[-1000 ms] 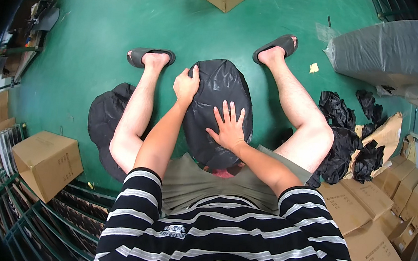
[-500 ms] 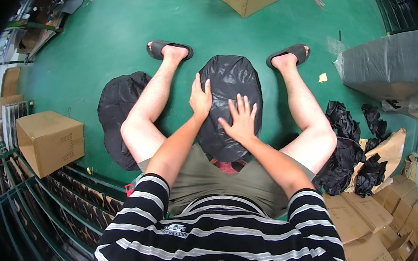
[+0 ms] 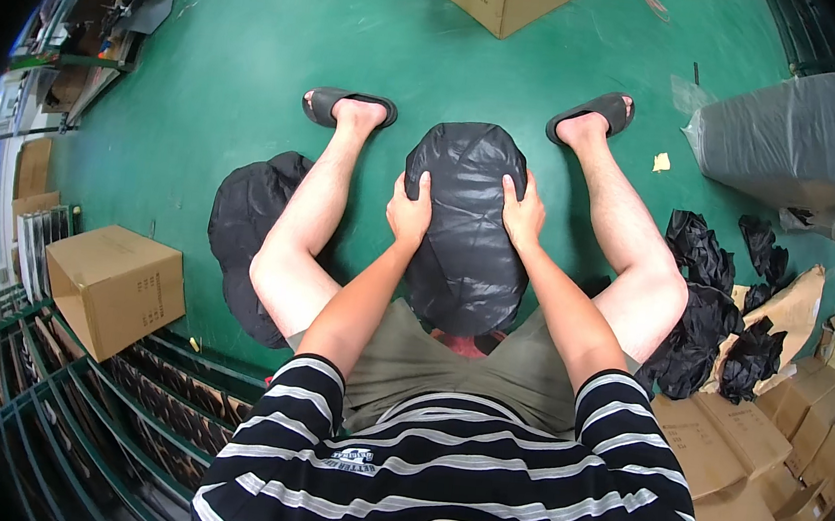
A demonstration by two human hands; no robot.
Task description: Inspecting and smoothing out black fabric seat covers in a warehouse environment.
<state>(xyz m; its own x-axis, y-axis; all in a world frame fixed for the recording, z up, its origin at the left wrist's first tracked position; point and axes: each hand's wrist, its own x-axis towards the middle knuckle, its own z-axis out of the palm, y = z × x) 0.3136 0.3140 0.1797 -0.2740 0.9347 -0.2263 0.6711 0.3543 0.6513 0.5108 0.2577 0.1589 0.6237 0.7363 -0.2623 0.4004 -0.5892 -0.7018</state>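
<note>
At the centre of the frame the black bag [image 3: 466, 225] is thin, glossy, wrinkled plastic. The floor [image 3: 256, 54] is smooth, matt green. At lower left, the box [image 3: 113, 287] is matt brown cardboard.

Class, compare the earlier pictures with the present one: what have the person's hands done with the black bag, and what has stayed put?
The right hand slid off the top of the black bag to its right side; the left hand dropped to its left side. Both now clasp it. The bag remains between the legs.
</note>
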